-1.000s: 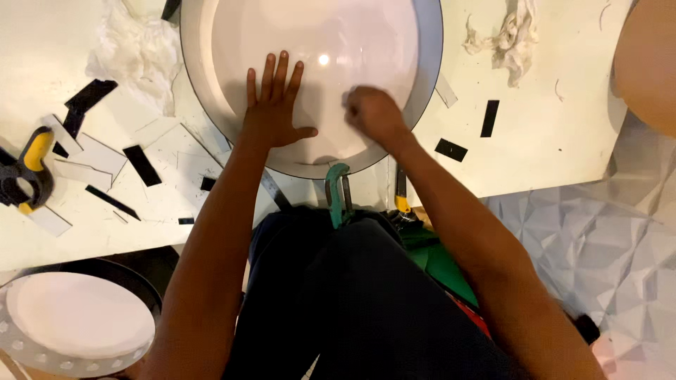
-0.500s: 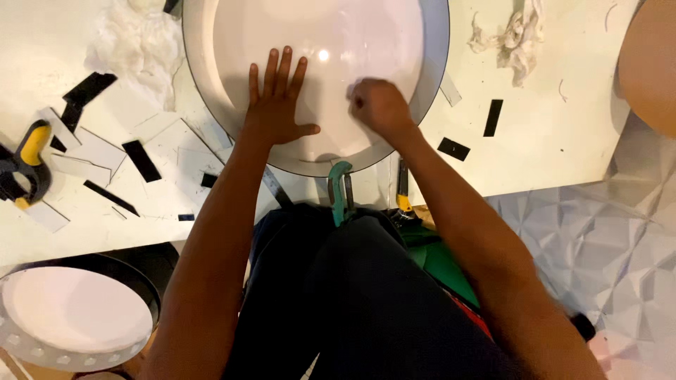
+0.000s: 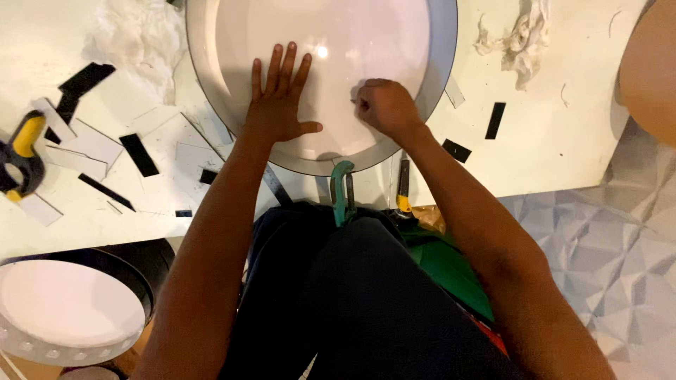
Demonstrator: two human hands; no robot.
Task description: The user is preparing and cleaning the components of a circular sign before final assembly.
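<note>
A large round white disc with a grey rim (image 3: 440,63) lies on the white table (image 3: 563,148) in front of me. My left hand (image 3: 278,102) rests flat on its glossy surface, fingers spread. My right hand (image 3: 384,105) is closed into a loose fist and presses on the disc a little to the right; whether it pinches something small I cannot tell. A green clamp (image 3: 343,190) grips the table edge just below the disc.
Black and white strips and offcuts (image 3: 137,155) litter the table's left side, with a yellow-and-black tool (image 3: 21,151) at the far left. White wadding (image 3: 137,39) and a rag (image 3: 517,35) lie at the back. A second round white disc in a black ring (image 3: 63,309) sits lower left. A yellow-handled tool (image 3: 403,186) hangs by the clamp.
The view has shifted slightly; both hands stay on the disc, with the right fist moved a little to the right.
</note>
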